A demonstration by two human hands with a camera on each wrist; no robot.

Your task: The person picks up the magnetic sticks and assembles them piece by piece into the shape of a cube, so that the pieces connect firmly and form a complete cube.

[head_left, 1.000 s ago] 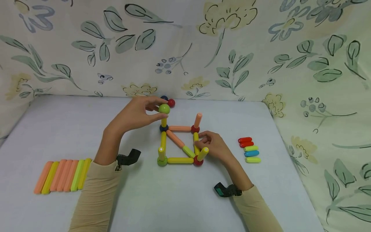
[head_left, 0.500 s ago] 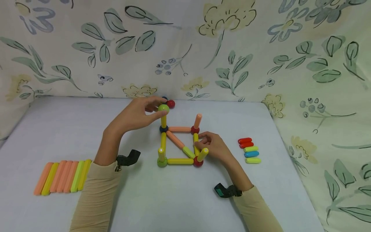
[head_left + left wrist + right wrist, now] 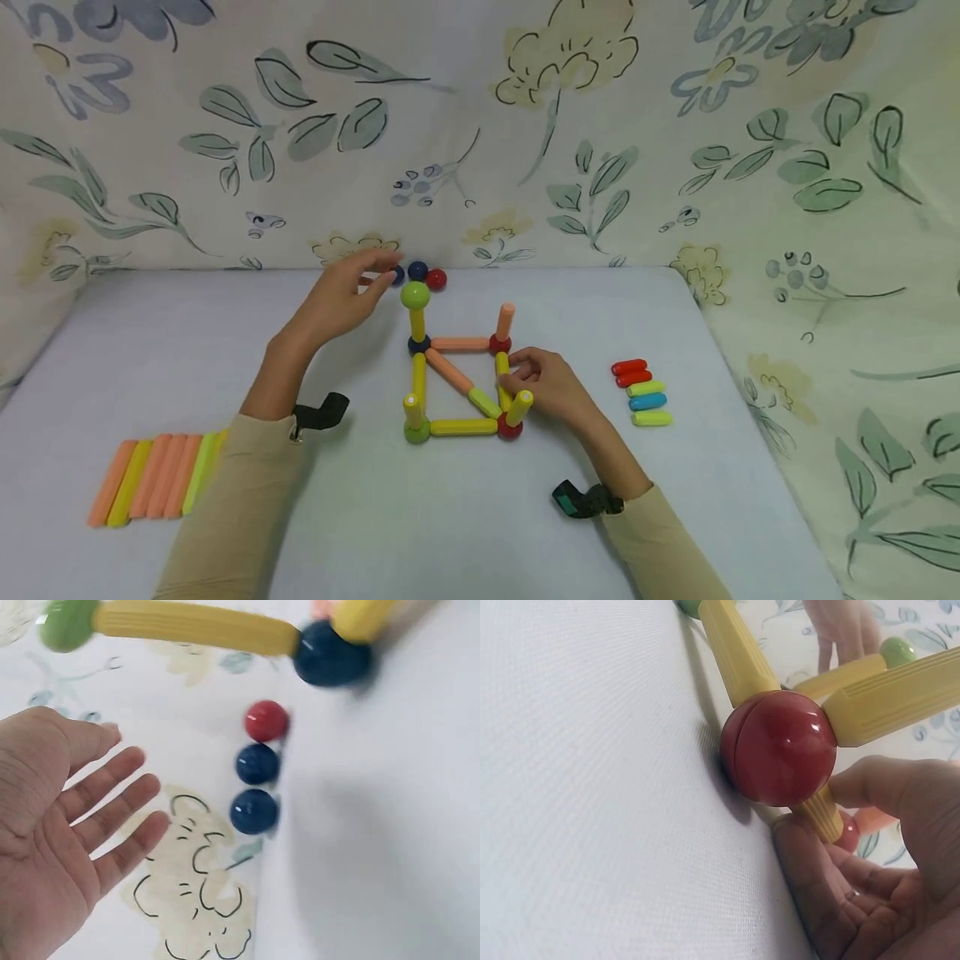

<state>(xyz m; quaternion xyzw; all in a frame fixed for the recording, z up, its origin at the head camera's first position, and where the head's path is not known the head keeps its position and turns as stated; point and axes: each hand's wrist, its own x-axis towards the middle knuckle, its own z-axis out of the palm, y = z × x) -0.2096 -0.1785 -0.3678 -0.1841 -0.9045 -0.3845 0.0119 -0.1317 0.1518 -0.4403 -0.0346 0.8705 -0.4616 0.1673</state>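
A frame of rods and balls stands on the table, square at its base with a diagonal rod (image 3: 449, 371) across it. Upright rods rise from its corners, and a green ball (image 3: 415, 295) tops the one at the back left. My left hand (image 3: 337, 296) is just left of that ball, fingers apart and holding nothing; in the left wrist view its palm (image 3: 37, 877) shows. With thumb and fingers my right hand (image 3: 551, 385) pinches the yellow rod (image 3: 821, 814) on the frame's right side, close to the red corner ball (image 3: 784, 750).
Two dark blue balls (image 3: 257, 763) and a red ball (image 3: 436, 280) sit at the table's back edge, beyond the frame. Rods in orange, yellow and green (image 3: 156, 477) lie in a row at left, partly under the left sleeve. Several short rods (image 3: 648, 402) lie at right.
My left hand has let go of the green ball, which stays on its upright rod, and has moved left. My right hand keeps its place on the yellow rod. The head view has tilted slightly.
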